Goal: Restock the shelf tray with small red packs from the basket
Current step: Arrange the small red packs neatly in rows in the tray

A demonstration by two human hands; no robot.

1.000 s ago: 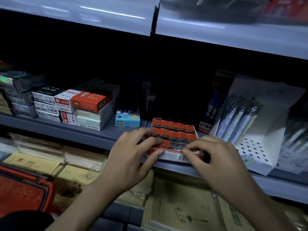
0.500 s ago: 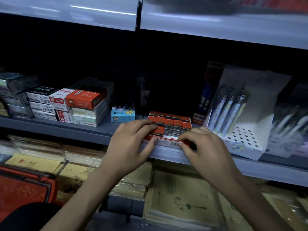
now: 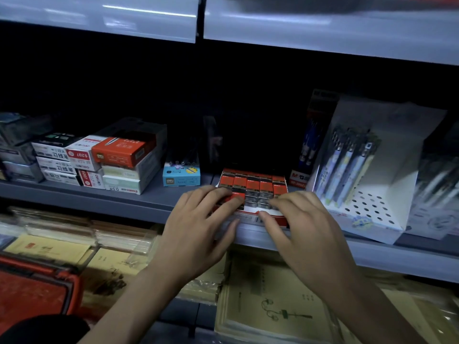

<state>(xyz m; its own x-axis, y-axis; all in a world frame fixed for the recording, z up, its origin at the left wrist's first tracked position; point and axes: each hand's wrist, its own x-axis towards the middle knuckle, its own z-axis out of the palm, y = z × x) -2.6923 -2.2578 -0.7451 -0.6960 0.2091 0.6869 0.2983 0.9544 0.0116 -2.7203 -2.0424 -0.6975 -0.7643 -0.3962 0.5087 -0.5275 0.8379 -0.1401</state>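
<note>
— We are facing a dim shop shelf (image 3: 99, 202), grey, with another shelf's pale lip above. Where do our hands sit?

— Both are on the tray (image 3: 250, 216). Our left hand (image 3: 198, 232) lies flat and loosely spread, its fingertips resting on the front-left packs and its thumb along the tray's front wall. It grips nothing. Our right hand (image 3: 305, 232) has its fingers bent over the front-right corner, and its thumb tip touches the front wall. We cannot tell whether it pinches a pack.

— And the tray's load?

— Small red packs (image 3: 265, 186) fill the back rows, side by side and touching. Greyer ones show in the front middle, between our fingers. The rows run along the shelf edge. We cannot make out a single pack's long axis.

— How is the tray set?

— It sits square to the shelf, its front wall right at the shelf's front lip.

— Is there room around it?

— There is a strip of bare shelf to its left, before the blue box (image 3: 181, 176). Beyond that stand the stacked boxes (image 3: 119, 155). On the right, the white pen display (image 3: 367, 175) stands just beside it.

— And the basket?

— The red basket (image 3: 37, 294) is low at our left, well apart from the tray, and its contents are out of view. Notebooks (image 3: 268, 306) lie on the shelf below.
</note>
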